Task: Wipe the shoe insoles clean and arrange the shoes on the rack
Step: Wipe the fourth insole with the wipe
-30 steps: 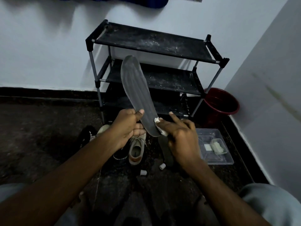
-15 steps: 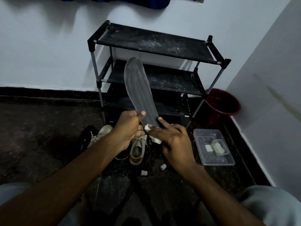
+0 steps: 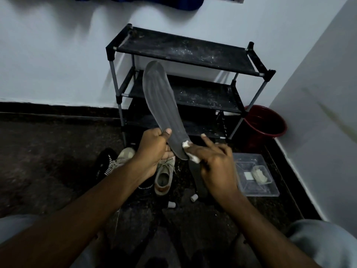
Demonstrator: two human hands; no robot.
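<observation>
Beside rack (image 3: 185,53), clear tub (image 3: 249,161), 2 white pads (image 3: 260,175) inside

The dark speckled floor (image 3: 48,161) is carrying everything here. A black three-tier rack (image 3: 181,53) is standing on it against the pale wall, its shelves showing pale dusty specks. A red bucket (image 3: 264,122) is sitting just beside the rack's right legs, in the corner. Nearer, a clear plastic tray (image 3: 251,163) is lying flat on the floor. In front of the rack, a beige sneaker (image 3: 164,175) is resting with its opening up, a second beige sneaker (image 3: 123,157) and a black shoe (image 3: 104,163) lying to its left. A dark insole (image 3: 197,176) is lying to its right, with two small white caps (image 3: 193,197) near it.
</observation>
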